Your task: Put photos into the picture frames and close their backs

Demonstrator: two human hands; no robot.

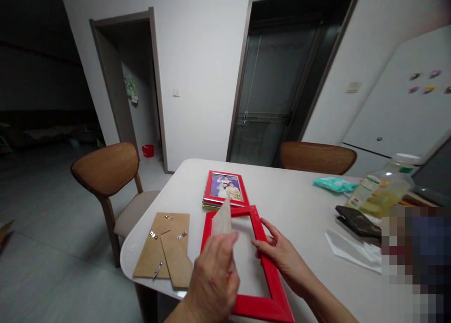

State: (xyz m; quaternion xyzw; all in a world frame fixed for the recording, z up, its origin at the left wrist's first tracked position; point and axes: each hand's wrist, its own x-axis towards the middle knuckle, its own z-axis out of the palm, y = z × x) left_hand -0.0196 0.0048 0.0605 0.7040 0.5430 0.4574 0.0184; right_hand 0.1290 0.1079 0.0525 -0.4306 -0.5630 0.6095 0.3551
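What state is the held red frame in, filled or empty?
No picture or backing in it: bare table shows through the frame. Whether clear glass is in, cannot tell.

Red frame (254,306) glossy, plastic-look; backing bd (147,262) matt, wood-fibre, w/ shiny metal clips (182,235); tabletop (289,196) smooth; chair (105,169) wood.

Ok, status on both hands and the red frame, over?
Left hand: grip on pale sheet. Right hand: grip on red frame. Brown board to frame's left.

We note a red rectangular frame (274,278), open-centred, over the white table (282,196); we see a pale thin sheet (222,219) upended across its left side.
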